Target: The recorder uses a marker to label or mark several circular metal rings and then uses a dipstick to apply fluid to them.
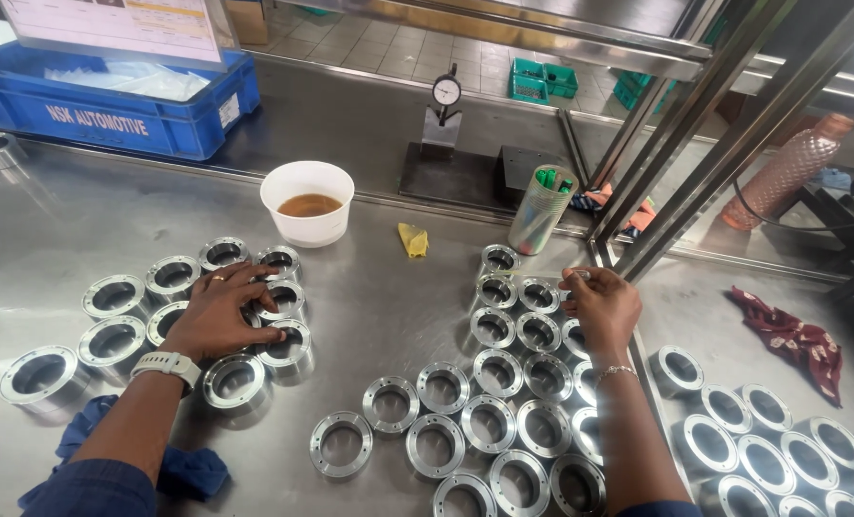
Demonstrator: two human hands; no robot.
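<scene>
On the steel workbench, the left hand lies palm down, fingers spread, over a cluster of machined metal rings toward the bench's left edge; its fingertips press on the ring at the cluster's right side, and it grasps nothing closed. A pale wristwatch sits on that wrist, with a blue cloth beside the forearm at the near edge. The right hand is curled at the far side of a second, larger group of rings in the bench's middle, its fingertips pinched on a small ring at the top of that group; how firmly it holds cannot be told. More rings fill the near right corner. Toward the far edge stand a white bowl of brown liquid, a yellow scrap, a mesh cup with green pens, a dial gauge on its stand and a blue plastic crate. A dark red rag lies at the right
</scene>
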